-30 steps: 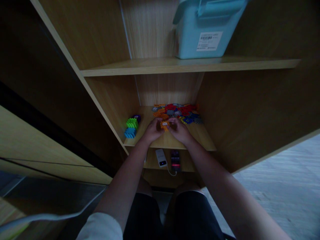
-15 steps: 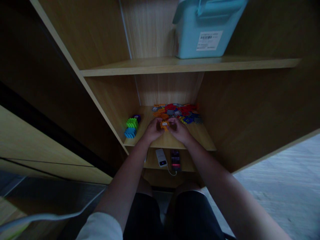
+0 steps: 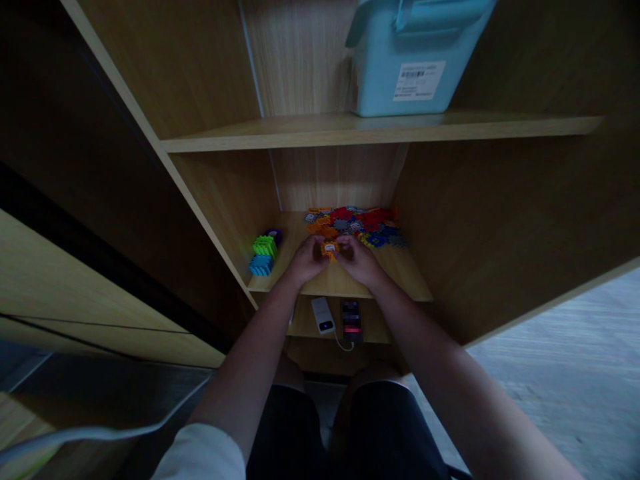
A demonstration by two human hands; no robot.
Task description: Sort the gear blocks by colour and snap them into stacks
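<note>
Between my two hands is an orange plastic toy piece with toothed edges and a pale striped patch, held just above the middle shelf. My left hand grips its left side with bent fingers. On its right side, the fingers of my right hand are closed on it too. Just behind my hands lies a loose pile of toothed plastic pieces in red, orange, grey, blue and yellow. To the left stand a green stack of pieces and a blue stack, with a dark purple piece behind.
The middle shelf has wooden walls on both sides. Above it, a light blue lidded bin sits on the upper shelf. Below my wrists lie a white power bank and a phone, joined by a cable.
</note>
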